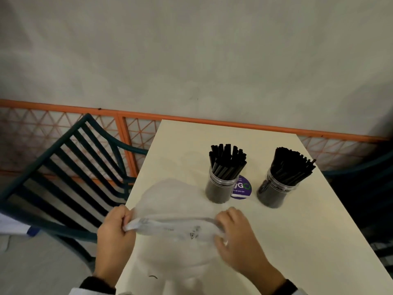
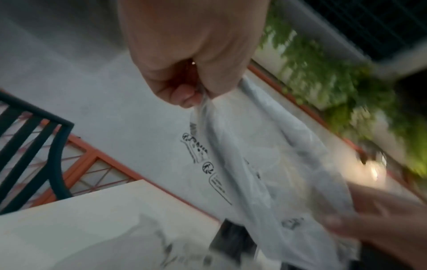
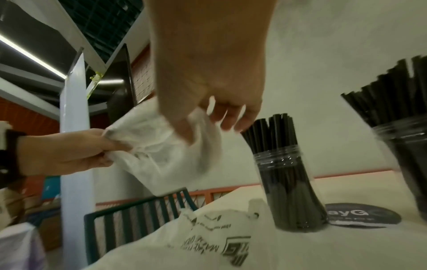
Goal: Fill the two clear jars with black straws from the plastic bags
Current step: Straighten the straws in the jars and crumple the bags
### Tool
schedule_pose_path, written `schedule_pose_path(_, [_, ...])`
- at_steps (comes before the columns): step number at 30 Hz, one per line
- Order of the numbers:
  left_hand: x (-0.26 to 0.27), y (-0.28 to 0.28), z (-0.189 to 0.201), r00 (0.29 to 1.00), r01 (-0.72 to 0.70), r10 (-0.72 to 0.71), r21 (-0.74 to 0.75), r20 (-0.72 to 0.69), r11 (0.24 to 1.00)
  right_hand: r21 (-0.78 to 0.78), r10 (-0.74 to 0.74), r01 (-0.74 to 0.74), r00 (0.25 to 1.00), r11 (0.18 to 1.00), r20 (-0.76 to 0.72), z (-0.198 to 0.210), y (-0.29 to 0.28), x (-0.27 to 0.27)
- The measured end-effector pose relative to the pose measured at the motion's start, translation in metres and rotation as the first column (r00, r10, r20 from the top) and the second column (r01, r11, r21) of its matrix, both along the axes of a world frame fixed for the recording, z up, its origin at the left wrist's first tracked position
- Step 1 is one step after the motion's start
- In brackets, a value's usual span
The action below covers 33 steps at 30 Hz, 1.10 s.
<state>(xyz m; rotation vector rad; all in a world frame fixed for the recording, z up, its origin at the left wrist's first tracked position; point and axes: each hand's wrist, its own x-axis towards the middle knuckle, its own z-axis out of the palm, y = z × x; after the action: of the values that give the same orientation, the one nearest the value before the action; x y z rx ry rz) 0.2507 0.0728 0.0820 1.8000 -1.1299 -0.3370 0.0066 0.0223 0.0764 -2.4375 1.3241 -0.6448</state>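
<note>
While stretched above the table, the plastic bag (image 1: 170, 227) spans both hands.

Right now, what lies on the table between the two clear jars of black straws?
A round purple sticker with white lettering lies flat on the cream table between the left jar and the right jar, partly hidden behind the left one; head view shows it best.

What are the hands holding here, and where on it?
Left hand and right hand each grip one end of the same bunched, seemingly empty plastic bag.
</note>
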Motion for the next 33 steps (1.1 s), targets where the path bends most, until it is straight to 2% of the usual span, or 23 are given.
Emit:
schedule_pose_path(2, [-0.001, 0.001, -0.019, 0.996, 0.051, -0.055, 0.053, 0.064, 0.997, 0.128, 0.149, -0.135, 0.984, 0.983, -0.102, -0.010, 0.006, 0.005])
schedule_pose_path(3, [0.001, 0.002, -0.030, 0.989, 0.095, -0.102, 0.077, 0.102, 0.993, 0.178, 0.168, -0.147, 0.980, 0.973, -0.108, -0.014, 0.009, 0.009])
schedule_pose_path(5, [0.006, 0.002, -0.048, 0.960, 0.211, -0.237, 0.171, 0.148, 0.962, 0.225, 0.096, -0.079, 0.993, 0.971, -0.068, -0.024, 0.008, 0.017])
schedule_pose_path(6, [0.009, 0.005, -0.055, 0.932, 0.286, -0.326, 0.232, 0.157, 0.930, 0.253, 0.043, -0.025, 0.997, 0.967, -0.068, -0.031, 0.006, 0.020])
schedule_pose_path(8, [0.011, 0.014, -0.061, 0.862, 0.393, -0.480, 0.382, 0.165, 0.836, 0.265, 0.024, 0.033, 0.978, 0.964, -0.207, -0.050, 0.003, 0.024])
schedule_pose_path(10, [0.009, 0.024, -0.065, 0.812, 0.399, -0.561, 0.547, 0.162, 0.736, 0.317, 0.035, 0.082, 0.937, 0.945, -0.347, -0.066, 0.001, 0.028])
schedule_pose_path(11, [0.006, 0.027, -0.066, 0.809, 0.358, -0.549, 0.568, 0.207, 0.741, 0.285, 0.022, 0.096, 0.922, 0.954, -0.386, -0.074, 0.002, 0.029])
schedule_pose_path(13, [-0.007, 0.026, -0.060, 0.793, 0.254, -0.484, 0.521, 0.371, 0.815, 0.212, 0.038, 0.061, 0.900, 0.975, -0.435, -0.092, 0.003, 0.031])
schedule_pose_path(15, [-0.026, 0.019, -0.055, 0.740, 0.279, -0.477, 0.429, 0.475, 0.859, 0.223, 0.106, 0.019, 0.839, 0.975, -0.534, -0.102, 0.004, 0.032])
schedule_pose_path(16, [-0.034, 0.014, -0.057, 0.709, 0.308, -0.506, 0.430, 0.491, 0.849, 0.249, 0.139, 0.011, 0.806, 0.968, -0.575, -0.108, 0.005, 0.032])
schedule_pose_path(18, [-0.043, 0.001, -0.070, 0.650, 0.307, -0.560, 0.496, 0.514, 0.812, 0.257, 0.146, 0.016, 0.789, 0.966, -0.597, -0.117, 0.007, 0.031])
schedule_pose_path(19, [-0.043, -0.003, -0.083, 0.635, 0.290, -0.591, 0.555, 0.498, 0.779, 0.248, 0.135, 0.016, 0.803, 0.969, -0.580, -0.119, 0.008, 0.029])
schedule_pose_path(21, [-0.038, -0.010, -0.103, 0.682, 0.222, -0.626, 0.708, 0.379, 0.670, 0.249, 0.140, -0.005, 0.838, 0.968, -0.528, -0.119, 0.010, 0.026])
schedule_pose_path(23, [-0.033, -0.012, -0.115, 0.724, 0.179, -0.619, 0.784, 0.304, 0.595, 0.258, 0.157, -0.031, 0.860, 0.966, -0.486, -0.117, 0.013, 0.019])
schedule_pose_path(26, [-0.030, -0.009, -0.123, 0.739, 0.192, -0.627, 0.814, 0.247, 0.548, 0.376, 0.222, -0.048, 0.873, 0.925, -0.435, -0.110, 0.010, 0.011])
schedule_pose_path(28, [-0.032, -0.008, -0.115, 0.753, 0.175, -0.618, 0.836, 0.227, 0.520, 0.383, 0.253, -0.111, 0.904, 0.917, -0.344, -0.105, 0.003, 0.000])
schedule_pose_path(30, [-0.037, -0.010, -0.088, 0.771, 0.181, -0.601, 0.833, 0.210, 0.524, 0.370, 0.316, -0.241, 0.936, 0.897, -0.156, -0.097, -0.008, -0.012])
schedule_pose_path(31, [-0.039, -0.011, -0.076, 0.789, 0.184, -0.572, 0.802, 0.224, 0.568, 0.351, 0.318, -0.281, 0.947, 0.893, -0.051, -0.093, -0.011, -0.019])
schedule_pose_path(33, [-0.044, -0.009, -0.049, 0.849, 0.139, -0.463, 0.737, 0.255, 0.661, 0.302, 0.294, -0.296, 0.954, 0.906, 0.053, -0.081, -0.017, -0.037])
